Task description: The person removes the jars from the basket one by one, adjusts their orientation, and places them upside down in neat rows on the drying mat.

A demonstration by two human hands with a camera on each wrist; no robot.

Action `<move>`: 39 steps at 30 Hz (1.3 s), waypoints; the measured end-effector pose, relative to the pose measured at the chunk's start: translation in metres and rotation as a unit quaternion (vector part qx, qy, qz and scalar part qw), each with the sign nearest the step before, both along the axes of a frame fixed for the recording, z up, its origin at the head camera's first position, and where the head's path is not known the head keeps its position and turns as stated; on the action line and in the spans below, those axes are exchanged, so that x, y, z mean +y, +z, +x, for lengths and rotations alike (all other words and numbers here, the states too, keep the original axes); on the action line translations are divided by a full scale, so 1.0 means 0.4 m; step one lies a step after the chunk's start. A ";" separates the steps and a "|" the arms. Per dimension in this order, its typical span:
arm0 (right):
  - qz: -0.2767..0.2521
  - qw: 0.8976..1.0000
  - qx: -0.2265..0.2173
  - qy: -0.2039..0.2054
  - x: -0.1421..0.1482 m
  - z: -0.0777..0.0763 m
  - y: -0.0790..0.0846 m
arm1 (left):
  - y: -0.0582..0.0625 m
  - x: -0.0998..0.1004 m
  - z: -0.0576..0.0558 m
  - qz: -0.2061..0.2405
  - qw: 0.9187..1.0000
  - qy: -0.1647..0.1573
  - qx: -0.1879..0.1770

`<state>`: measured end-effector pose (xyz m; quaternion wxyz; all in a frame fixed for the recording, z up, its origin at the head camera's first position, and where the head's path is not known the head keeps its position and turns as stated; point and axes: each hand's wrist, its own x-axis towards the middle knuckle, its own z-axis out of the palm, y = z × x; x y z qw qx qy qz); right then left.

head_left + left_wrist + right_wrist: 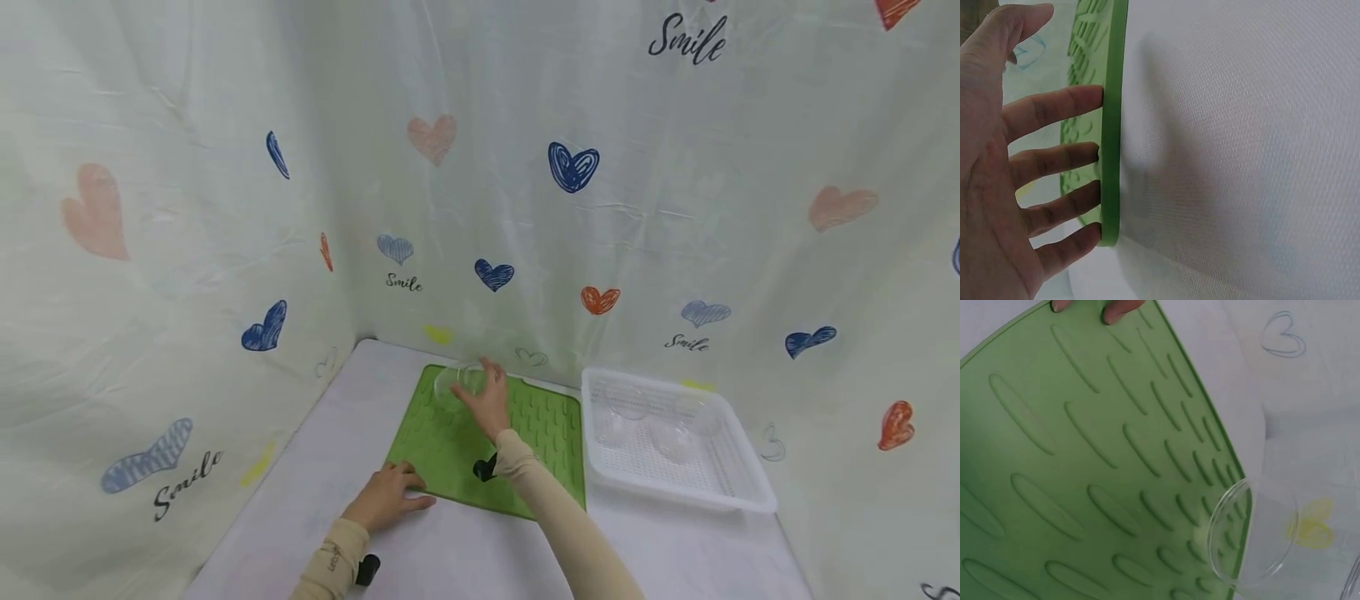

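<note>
My right hand (491, 407) holds a clear round vessel (450, 385) over the far left corner of a green ridged mat (450, 458), thumb and fingers on either side of it. The right wrist view shows the vessel's round rim (1215, 534) overlapping the mat's edge, with the right hand itself out of that view. At the mat's near left corner rests my left hand (386, 497). Its spread fingers (1054, 112) touch the mat's raised edge (1111, 125) with their tips in the left wrist view, and the thumb stands apart from them.
To the right of the mat stands a white perforated basket (671, 496) with several clear round vessels (672, 442) in it. A pale cloth (480, 546) covers the table. Behind and to the left hangs a white curtain (495, 208) printed with hearts.
</note>
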<state>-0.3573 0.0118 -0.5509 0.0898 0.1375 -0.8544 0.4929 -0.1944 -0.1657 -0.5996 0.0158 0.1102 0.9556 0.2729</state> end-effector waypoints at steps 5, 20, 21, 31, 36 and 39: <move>0.008 1.000 -0.004 0.000 -0.011 -0.008 -0.020 | -0.011 0.001 -0.002 -0.003 1.000 -0.005 0.007; 0.055 0.998 0.011 0.003 -0.052 -0.039 -0.037 | -0.029 0.014 -0.006 -0.011 1.000 -0.016 0.020; 0.061 0.998 0.013 0.004 -0.056 -0.041 -0.037 | -0.027 0.013 -0.006 -0.012 1.000 -0.015 0.019; 0.120 0.992 0.011 0.036 -0.069 -0.050 -0.031 | -0.014 -0.002 -0.011 -0.013 1.000 -0.013 0.016; 0.154 0.986 0.007 0.056 -0.072 -0.046 -0.028 | -0.015 -0.005 -0.010 -0.017 1.000 -0.011 0.018; 0.172 0.983 0.000 0.058 -0.076 -0.046 -0.034 | -0.016 -0.005 -0.008 -0.015 1.000 -0.011 0.019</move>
